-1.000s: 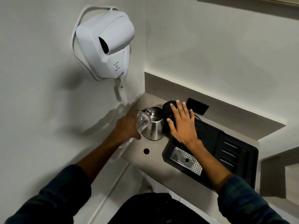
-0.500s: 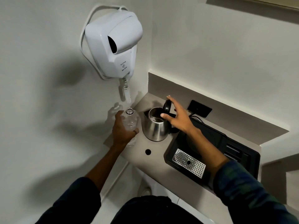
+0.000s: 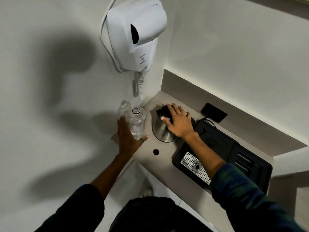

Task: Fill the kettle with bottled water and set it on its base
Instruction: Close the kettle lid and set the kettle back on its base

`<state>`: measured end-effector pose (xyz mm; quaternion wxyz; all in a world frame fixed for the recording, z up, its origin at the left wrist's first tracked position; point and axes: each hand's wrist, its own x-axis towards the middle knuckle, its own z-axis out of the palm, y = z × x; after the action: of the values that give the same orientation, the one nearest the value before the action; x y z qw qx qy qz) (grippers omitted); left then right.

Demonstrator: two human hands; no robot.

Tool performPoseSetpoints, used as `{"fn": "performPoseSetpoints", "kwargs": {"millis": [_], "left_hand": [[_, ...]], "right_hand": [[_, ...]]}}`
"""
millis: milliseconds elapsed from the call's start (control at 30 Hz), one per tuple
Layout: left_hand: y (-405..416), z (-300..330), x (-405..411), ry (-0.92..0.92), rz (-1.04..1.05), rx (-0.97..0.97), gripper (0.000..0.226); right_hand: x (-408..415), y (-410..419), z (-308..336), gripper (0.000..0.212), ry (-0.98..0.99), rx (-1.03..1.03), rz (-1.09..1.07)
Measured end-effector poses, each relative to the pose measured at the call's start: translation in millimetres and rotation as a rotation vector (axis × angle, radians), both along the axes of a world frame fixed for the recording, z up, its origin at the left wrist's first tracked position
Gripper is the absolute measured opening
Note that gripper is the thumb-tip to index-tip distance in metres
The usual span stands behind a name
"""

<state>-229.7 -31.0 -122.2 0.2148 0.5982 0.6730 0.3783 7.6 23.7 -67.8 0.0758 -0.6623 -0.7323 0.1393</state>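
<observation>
Kettle: the steel kettle (image 3: 163, 131) stands upright on the bench (image 3: 148, 158), in the far left corner, with its black lid down.
Base: the round base (image 3: 213, 144) sits in the black tray (image 3: 260, 171), just to the right of the kettle and a little nearer to the person. The kettle is not on it yet.
Right hand: the right hand (image 3: 178, 122) lies flat on the top of the kettle, fingers spread and pointing to the far left. It presses the lid and does not grip anything.
Left hand: the left hand (image 3: 127, 136) is loosely curved around the left side of the bottle (image 3: 137, 123), thumb at the near side of its foot. Whether it grips the bottle or only touches it, the view does not tell.
Bottle: it stands upright with no cap, left of the kettle and apart from it, and looks nearly empty.
Handle: it is hidden under the right hand and wrist, probably on the side toward the tray.
Key relation: the base lies to the right of the kettle, on the side of the right arm, so the right hand is the nearer one for the carry.
Next move, as a judgement: the filling seems done; the hand must take the handle, lift the kettle straight and set it down to the right, centred on the base.
Risk: the tray edge stands between kettle and base, so a low carry could catch on it.
</observation>
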Motion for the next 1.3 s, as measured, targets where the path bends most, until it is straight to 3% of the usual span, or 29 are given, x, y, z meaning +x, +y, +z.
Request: {"fn": "performPoseSetpoints", "kwargs": {"millis": [133, 233, 300, 400, 500, 700, 933, 1033, 1167, 1300], "left_hand": [[-49.5, -29.2, 23.6, 0.197, 0.126, 0.026, 0.103], [-69.4, -47.4, 33.1, 0.222, -0.073, 0.091, 0.07], [-68.9, -48.8, 41.5, 0.242, -0.269, 0.004, 0.056], [-59.9, -43.6, 56.2, 0.342, -0.427, -0.155, 0.055], [-48.8, -40.6, 67.3, 0.443, -0.422, -0.272, 0.059], [-39.7, -40.6, 73.7, 0.668, -0.48, -0.44, 0.052], [-39.2, -41.9, 71.5, 0.582, -0.517, -0.434, 0.039], [-42.4, -27.4, 71.4, 0.402, -0.505, -0.362, 0.04], [-47.1, 5.6, 61.2, 0.154, -0.412, -0.153, 0.038], [-42.4, 47.8, 44.3, 0.081, -0.238, 0.212, 0.035]], "right_hand": [[-7.6, -4.8, -3.1, 0.074, -0.003, 0.025, -0.293], [-14.6, 0.7, 0.5, 0.067, -0.038, -0.008, -0.359], [-18.0, 7.1, 3.9, 0.062, -0.007, -0.045, -0.39], [-19.7, 15.5, 11.1, 0.06, 0.07, -0.077, -0.433], [-18.9, 22.4, 18.1, 0.061, 0.142, -0.084, -0.47], [-21.6, 18.2, 7.2, 0.063, 0.091, -0.021, -0.451], [-15.4, -3.0, -12.4, 0.066, -0.101, 0.042, -0.292], [-16.0, -17.0, -17.5, 0.073, -0.148, 0.107, -0.154], [-18.1, -23.4, -23.2, 0.077, -0.213, 0.086, -0.101], [-18.6, -13.8, -16.5, 0.089, -0.197, 0.061, -0.102]]}}
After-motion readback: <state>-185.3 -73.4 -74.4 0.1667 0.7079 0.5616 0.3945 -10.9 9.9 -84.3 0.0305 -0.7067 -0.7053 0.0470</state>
